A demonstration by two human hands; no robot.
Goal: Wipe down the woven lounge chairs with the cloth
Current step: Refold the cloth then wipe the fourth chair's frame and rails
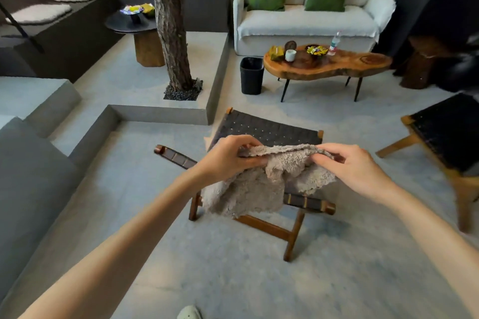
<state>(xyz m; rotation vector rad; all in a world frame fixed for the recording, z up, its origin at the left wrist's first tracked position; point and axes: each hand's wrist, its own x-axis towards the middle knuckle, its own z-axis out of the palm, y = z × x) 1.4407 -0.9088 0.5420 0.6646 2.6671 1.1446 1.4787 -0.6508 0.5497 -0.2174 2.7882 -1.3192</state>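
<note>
Both bare forearms reach forward from the lower corners, and the two hands meet over the near chair. The left hand [233,156] has its fingers curled over the top edge of the cloth [261,184], thumb underneath, pinching the left end. The right hand [352,163] pinches the right end of the same edge between bent fingers and thumb, knuckles up. The top edge runs roughly level between the hands.

The cloth is a shaggy grey-beige towel; it hangs in loose folds below the hands, its longest flap dropping on the left side, in front of the chair's front rail.

The woven chair [269,129] stands on the grey floor directly behind the cloth, with a dark woven seat on a brown wooden frame and legs. A second chair [445,137] of the same make sits at the right edge of the floor, well apart from the first.
</note>
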